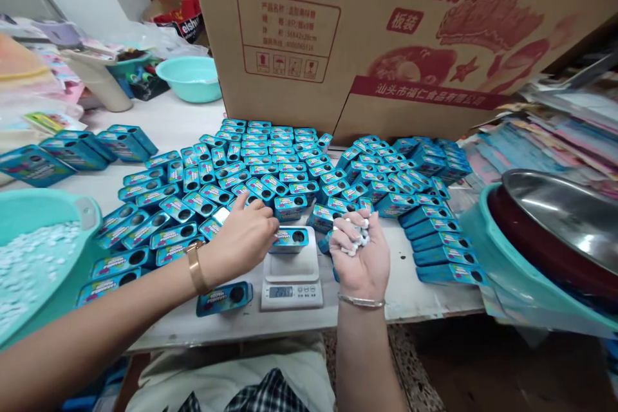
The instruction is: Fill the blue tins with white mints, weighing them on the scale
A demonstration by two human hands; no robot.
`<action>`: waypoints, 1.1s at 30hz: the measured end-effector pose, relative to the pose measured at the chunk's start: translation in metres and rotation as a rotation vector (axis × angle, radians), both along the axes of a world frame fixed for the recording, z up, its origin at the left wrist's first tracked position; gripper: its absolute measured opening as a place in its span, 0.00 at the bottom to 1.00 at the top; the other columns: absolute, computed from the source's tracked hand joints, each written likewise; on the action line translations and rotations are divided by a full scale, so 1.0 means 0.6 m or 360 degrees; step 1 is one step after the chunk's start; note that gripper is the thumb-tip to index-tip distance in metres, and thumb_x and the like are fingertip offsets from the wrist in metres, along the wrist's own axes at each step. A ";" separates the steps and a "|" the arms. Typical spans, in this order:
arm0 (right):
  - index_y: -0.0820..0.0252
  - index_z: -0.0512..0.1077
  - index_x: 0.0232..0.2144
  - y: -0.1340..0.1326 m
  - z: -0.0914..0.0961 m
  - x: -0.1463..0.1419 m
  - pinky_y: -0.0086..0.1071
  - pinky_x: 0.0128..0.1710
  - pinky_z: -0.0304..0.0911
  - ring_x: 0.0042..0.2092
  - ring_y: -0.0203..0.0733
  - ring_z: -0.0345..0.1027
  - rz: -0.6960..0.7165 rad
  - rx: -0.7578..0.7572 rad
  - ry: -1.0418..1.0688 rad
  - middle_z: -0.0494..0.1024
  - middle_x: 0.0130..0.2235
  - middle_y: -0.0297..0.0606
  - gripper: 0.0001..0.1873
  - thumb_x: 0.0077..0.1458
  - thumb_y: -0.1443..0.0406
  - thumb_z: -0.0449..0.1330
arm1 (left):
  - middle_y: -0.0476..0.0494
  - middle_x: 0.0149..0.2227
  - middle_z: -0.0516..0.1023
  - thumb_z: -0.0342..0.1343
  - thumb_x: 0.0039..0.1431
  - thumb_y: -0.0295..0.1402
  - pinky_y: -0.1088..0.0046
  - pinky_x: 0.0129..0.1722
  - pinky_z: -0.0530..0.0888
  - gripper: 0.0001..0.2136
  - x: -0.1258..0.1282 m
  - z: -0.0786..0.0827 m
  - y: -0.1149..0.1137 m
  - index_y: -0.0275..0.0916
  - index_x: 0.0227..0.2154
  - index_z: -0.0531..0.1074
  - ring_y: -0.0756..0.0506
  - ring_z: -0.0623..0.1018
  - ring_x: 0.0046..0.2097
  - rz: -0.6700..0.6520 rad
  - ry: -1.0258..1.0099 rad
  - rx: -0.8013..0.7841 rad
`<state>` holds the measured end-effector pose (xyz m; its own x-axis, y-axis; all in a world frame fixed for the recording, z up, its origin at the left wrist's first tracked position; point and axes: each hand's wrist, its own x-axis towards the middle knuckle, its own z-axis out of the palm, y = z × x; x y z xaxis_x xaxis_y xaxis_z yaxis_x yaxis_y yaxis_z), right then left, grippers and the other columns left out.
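A small white digital scale (291,280) sits at the table's near edge with a blue tin (291,238) on its pan. My left hand (244,238) grips the left end of that tin, fingers curled round it. To the right of the scale my right hand (360,254) is palm up and cupped round a handful of small white tablets (356,234). A lid-like blue tin (224,298) lies flat left of the scale.
Several open blue tins (270,170) cover the table behind the scale. A teal basin of white tablets (29,264) stands at the left, a teal basin with a steel bowl (555,232) at the right. A big cardboard box (386,32) rises behind.
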<state>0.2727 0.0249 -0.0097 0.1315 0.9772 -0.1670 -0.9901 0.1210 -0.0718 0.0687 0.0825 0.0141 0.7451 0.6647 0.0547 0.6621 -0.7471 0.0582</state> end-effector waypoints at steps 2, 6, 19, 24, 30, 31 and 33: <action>0.58 0.63 0.31 -0.003 0.000 0.000 0.20 0.16 0.49 0.22 0.28 0.55 -0.0010 -0.0003 0.0016 0.63 0.24 0.27 0.09 0.62 0.62 0.49 | 0.45 0.29 0.73 0.50 0.61 0.33 0.47 0.55 0.55 0.11 0.003 0.013 0.003 0.39 0.26 0.73 0.42 0.70 0.39 -0.0012 -0.0006 0.0011; 0.58 0.63 0.29 -0.002 -0.004 -0.009 0.20 0.19 0.56 0.23 0.29 0.57 0.0014 -0.0070 0.0096 0.63 0.24 0.27 0.11 0.63 0.61 0.48 | 0.47 0.32 0.74 0.50 0.62 0.35 0.51 0.56 0.56 0.09 0.023 0.059 -0.006 0.40 0.31 0.73 0.43 0.70 0.40 0.0003 -0.0379 0.0062; 0.59 0.62 0.27 -0.029 0.008 0.006 0.23 0.25 0.64 0.27 0.31 0.60 0.0106 -0.0182 0.0328 0.63 0.24 0.30 0.12 0.62 0.63 0.47 | 0.48 0.33 0.75 0.52 0.62 0.35 0.59 0.54 0.61 0.09 0.000 0.096 -0.014 0.41 0.30 0.75 0.47 0.72 0.41 0.0137 -0.0901 0.0229; 0.58 0.60 0.27 -0.062 0.007 0.074 0.23 0.23 0.62 0.26 0.31 0.58 -0.0241 -0.0154 0.0145 0.63 0.25 0.29 0.08 0.59 0.65 0.48 | 0.46 0.39 0.75 0.53 0.61 0.40 0.61 0.52 0.63 0.09 -0.084 0.048 -0.015 0.42 0.37 0.73 0.44 0.73 0.44 0.0321 -0.0742 0.0103; 0.58 0.60 0.27 -0.067 0.001 0.095 0.22 0.23 0.63 0.26 0.30 0.59 -0.0332 -0.0169 0.0069 0.63 0.24 0.28 0.07 0.58 0.66 0.48 | 0.43 0.44 0.74 0.54 0.59 0.44 0.55 0.54 0.62 0.16 -0.076 0.015 -0.023 0.43 0.46 0.70 0.41 0.72 0.47 0.0228 -0.0574 0.0039; 0.58 0.60 0.27 -0.064 0.001 0.092 0.22 0.23 0.63 0.26 0.30 0.59 -0.0304 -0.0169 0.0065 0.63 0.24 0.28 0.07 0.58 0.67 0.49 | 0.43 0.45 0.74 0.54 0.58 0.44 0.54 0.55 0.60 0.17 -0.066 0.011 -0.024 0.43 0.47 0.69 0.41 0.71 0.48 0.0194 -0.0542 0.0033; 0.58 0.61 0.27 -0.057 0.000 0.081 0.21 0.23 0.63 0.25 0.29 0.59 -0.0242 -0.0176 0.0068 0.63 0.24 0.27 0.06 0.56 0.68 0.51 | 0.41 0.48 0.72 0.55 0.57 0.44 0.51 0.56 0.58 0.21 -0.046 0.001 -0.024 0.43 0.51 0.67 0.39 0.70 0.50 0.0130 -0.0445 -0.0004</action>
